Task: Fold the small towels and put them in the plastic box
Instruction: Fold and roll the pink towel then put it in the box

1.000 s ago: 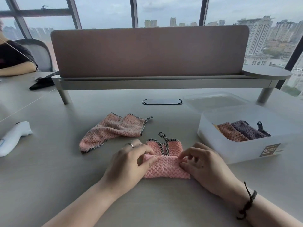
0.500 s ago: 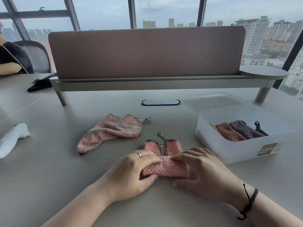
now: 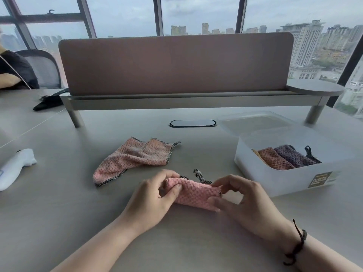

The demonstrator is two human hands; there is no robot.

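A folded pink towel point(image 3: 196, 194) with a checkered hanging loop is held just over the table near me. My left hand point(image 3: 153, 199) pinches its left end and my right hand point(image 3: 241, 203) grips its right end. A second pink towel point(image 3: 133, 158) lies crumpled and unfolded on the table behind, to the left. The translucent plastic box point(image 3: 255, 179) stands to the right, open, holding an orange folded towel point(image 3: 273, 158) and a purple folded towel point(image 3: 294, 157) side by side.
The box's lid point(image 3: 253, 120) lies flat behind the box. A white handheld device point(image 3: 13, 167) rests at the left edge. A raised shelf with a brown divider panel point(image 3: 174, 63) spans the back; a person's arm and a black object sit at far left.
Both hands have finished rolling the towel over on itself and now lift its two ends slightly off the table; earlier the hands pressed it flat.
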